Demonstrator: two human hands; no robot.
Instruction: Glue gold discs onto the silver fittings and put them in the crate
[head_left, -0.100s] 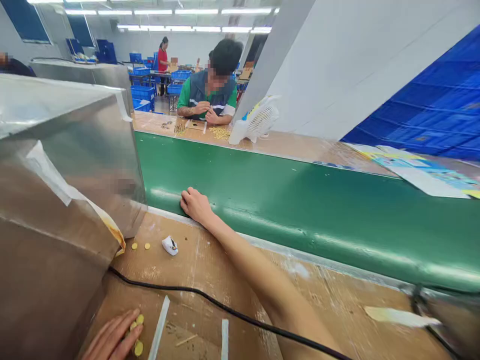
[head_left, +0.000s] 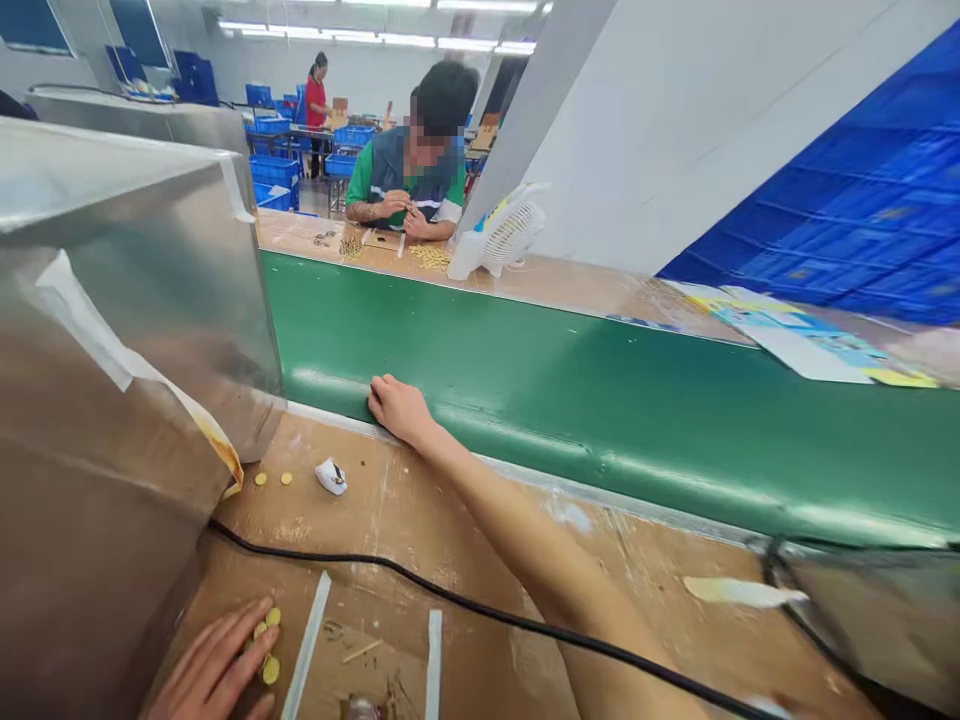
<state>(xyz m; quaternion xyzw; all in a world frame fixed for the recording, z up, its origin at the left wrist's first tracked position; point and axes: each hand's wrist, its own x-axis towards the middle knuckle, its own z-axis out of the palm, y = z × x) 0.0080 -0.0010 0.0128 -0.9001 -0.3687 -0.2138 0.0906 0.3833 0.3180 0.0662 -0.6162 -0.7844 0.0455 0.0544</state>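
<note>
My right hand [head_left: 401, 408] reaches across to the near edge of the green conveyor belt [head_left: 495, 350]. Its fingers are curled closed, and what they hold, if anything, is hidden. At the lower left, my left hand [head_left: 214, 665] lies flat on the cardboard-covered table, fingers stretched out over and beside several small round yellow discs [head_left: 271, 670]. Two more yellow discs [head_left: 286, 479] lie farther back near the metal housing. Beside them is a small crumpled white wad [head_left: 331, 477] with something dark in it.
A large metal housing [head_left: 150, 300] stands at the left. A black cable [head_left: 360, 558] crosses the table under white tape strips' far ends. Beyond the belt, a co-worker [head_left: 420, 170] handles something small near yellow pieces [head_left: 430, 257] and a white fan [head_left: 510, 235].
My right hand has shifted slightly to the right along the belt's near edge. The whole view has moved a little; my left hand stays at the discs.
</note>
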